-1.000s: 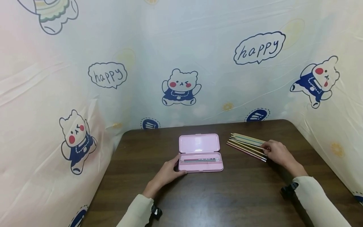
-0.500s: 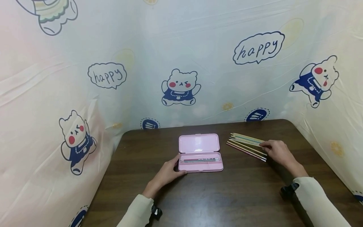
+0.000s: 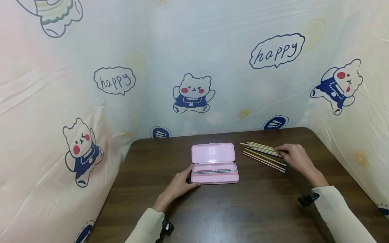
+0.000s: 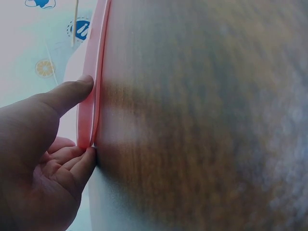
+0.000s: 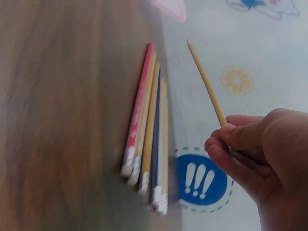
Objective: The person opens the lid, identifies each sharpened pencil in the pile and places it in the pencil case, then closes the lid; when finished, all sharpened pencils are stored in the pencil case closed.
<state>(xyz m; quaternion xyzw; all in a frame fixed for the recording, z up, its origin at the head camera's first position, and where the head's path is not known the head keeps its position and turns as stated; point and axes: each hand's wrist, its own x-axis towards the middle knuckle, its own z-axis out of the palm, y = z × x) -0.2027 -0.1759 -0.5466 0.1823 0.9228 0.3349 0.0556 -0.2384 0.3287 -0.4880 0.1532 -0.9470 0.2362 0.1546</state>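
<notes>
Soft glare on tabletop [image 3: 212,212]

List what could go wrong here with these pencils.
The pencil in the right grip is pinched near one end, so it might swivel. The loose pencils lie close together; a bump could roll them. The left grip holds only one end of the case; a knock might twist it.

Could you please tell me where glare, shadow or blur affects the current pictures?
Head view: a soft sheen on the table, a pale glare patch on the pink lid; left wrist view: wood grain blurred, a dark shadow beside the left hand; right wrist view: the lying pencils are fuzzy at their pale ends.
</notes>
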